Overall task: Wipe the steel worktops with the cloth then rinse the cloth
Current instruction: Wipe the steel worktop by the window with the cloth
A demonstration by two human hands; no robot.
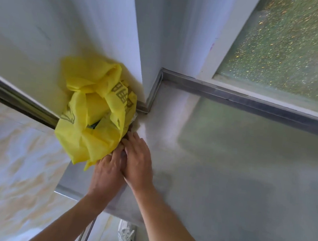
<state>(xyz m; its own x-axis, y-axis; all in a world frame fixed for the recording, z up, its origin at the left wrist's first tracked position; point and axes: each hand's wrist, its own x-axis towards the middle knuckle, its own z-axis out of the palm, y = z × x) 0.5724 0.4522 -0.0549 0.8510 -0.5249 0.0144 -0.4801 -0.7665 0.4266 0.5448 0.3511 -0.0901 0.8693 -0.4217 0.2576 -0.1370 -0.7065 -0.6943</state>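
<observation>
Cloth barely shows beneath your left hand [107, 171] and right hand [137, 157], both pressed flat beside the yellow bag [94, 113] on the steel desk [227, 167]; shift the bag aside, then wipe the corner.

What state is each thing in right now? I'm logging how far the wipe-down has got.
yellow bag: crumpled and open at the top, sitting at the worktop's left end against the wall.
steel worktop: bare to the right of the hands.
left hand: fingers at the bag's lower edge; grip unclear.
right hand: fingers straight, lying flat beside the bag.
cloth: not clearly visible.
window: frosted pane, shut.
</observation>
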